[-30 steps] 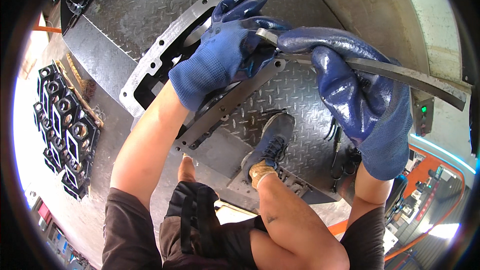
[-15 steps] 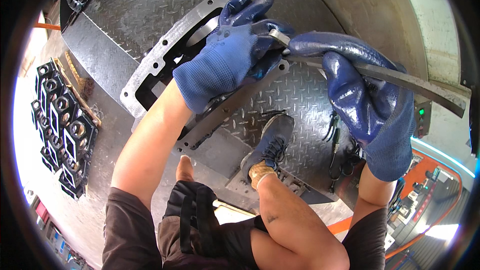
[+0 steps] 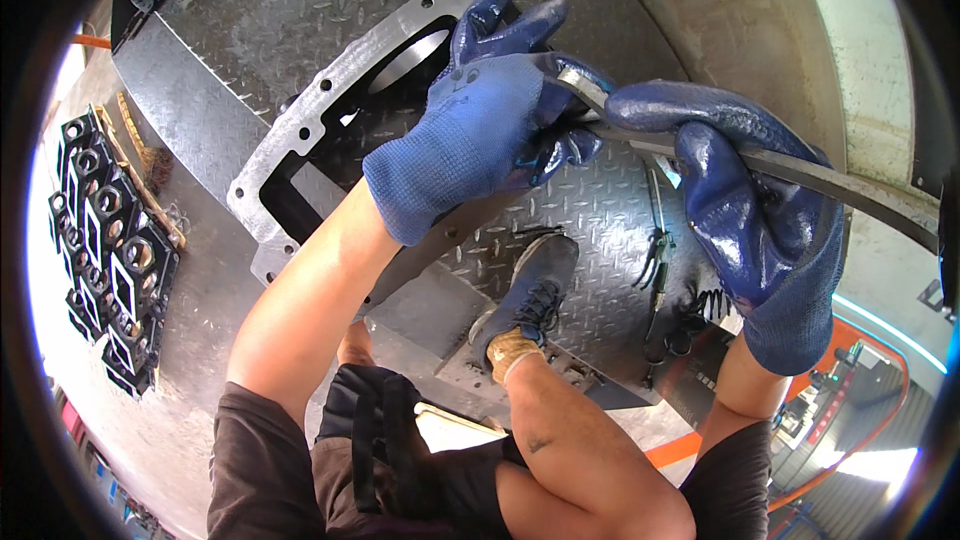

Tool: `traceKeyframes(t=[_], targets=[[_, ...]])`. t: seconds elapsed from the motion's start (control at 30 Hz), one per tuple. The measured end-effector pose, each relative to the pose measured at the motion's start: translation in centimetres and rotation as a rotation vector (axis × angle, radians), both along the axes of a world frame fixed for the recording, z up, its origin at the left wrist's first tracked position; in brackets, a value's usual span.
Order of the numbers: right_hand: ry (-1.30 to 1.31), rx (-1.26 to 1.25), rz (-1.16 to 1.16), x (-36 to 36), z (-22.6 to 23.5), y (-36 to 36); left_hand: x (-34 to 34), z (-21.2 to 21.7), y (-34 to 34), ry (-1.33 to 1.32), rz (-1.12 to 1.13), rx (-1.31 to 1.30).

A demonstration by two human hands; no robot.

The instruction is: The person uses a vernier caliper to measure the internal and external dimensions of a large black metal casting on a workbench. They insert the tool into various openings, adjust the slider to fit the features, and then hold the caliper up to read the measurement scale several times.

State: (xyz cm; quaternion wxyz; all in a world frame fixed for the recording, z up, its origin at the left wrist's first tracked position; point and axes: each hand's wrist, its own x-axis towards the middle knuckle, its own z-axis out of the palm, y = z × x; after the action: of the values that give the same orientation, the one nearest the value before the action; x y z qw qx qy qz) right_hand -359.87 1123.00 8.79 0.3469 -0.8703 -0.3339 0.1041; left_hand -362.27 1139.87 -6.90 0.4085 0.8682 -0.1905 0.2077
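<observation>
Both my hands wear blue coated gloves. A long, flat grey metal bar point(image 3: 845, 176) runs from between them toward the right edge, appearing bent there. My left hand point(image 3: 485, 115) closes its index finger and thumb around the bar's left end, while two other fingers stretch out past the corner of a metal casting. My right hand point(image 3: 750, 190) wraps around the bar farther along, forefinger lying over it. The casting point(image 3: 325, 85) is a frame-like housing with bolt holes along its machined rim; my left hand and forearm hide part of it.
The casting lies on a diamond-plate metal table point(image 3: 300, 0). A shoe point(image 3: 545, 280) rests below the hands. Thin tools point(image 3: 655, 265) and a black coiled cord point(image 3: 712, 302) lie to its right. Several black castings point(image 3: 120, 250) are stacked at left. A curved wall point(image 3: 760, 30) stands at right.
Both hands and the bar have shifted a little to the right, and the left hand uncovers more of the casting's opening. Both grips stay the same.
</observation>
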Motion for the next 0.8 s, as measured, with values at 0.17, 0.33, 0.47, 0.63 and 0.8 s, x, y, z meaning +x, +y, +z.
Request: traceKeyframes(t=[0.17,0.33,0.47,0.63,0.8], targets=[[-0.038,-0.088,-0.143,-0.5,-0.2,-0.5,0.6,-1.5,0.3,0.03,-0.104,-0.15],[0.038,0.153,-0.219,-0.8,-0.2,-0.4,-0.1,-1.6,0.5,0.074,-0.084,-0.113],[0.017,0.153,-0.223,0.3,2.1,-2.6,0.1,-1.1,0.3,0.105,-0.082,-0.11],[-0.106,0.05,-0.143,0.0,1.8,-1.7,-0.1,-0.8,0.5,0.13,-0.074,-0.115],[0.097,0.06,-0.085,-0.6,0.2,1.2,-0.6,-0.7,0.5,0.174,-0.057,-0.104]])
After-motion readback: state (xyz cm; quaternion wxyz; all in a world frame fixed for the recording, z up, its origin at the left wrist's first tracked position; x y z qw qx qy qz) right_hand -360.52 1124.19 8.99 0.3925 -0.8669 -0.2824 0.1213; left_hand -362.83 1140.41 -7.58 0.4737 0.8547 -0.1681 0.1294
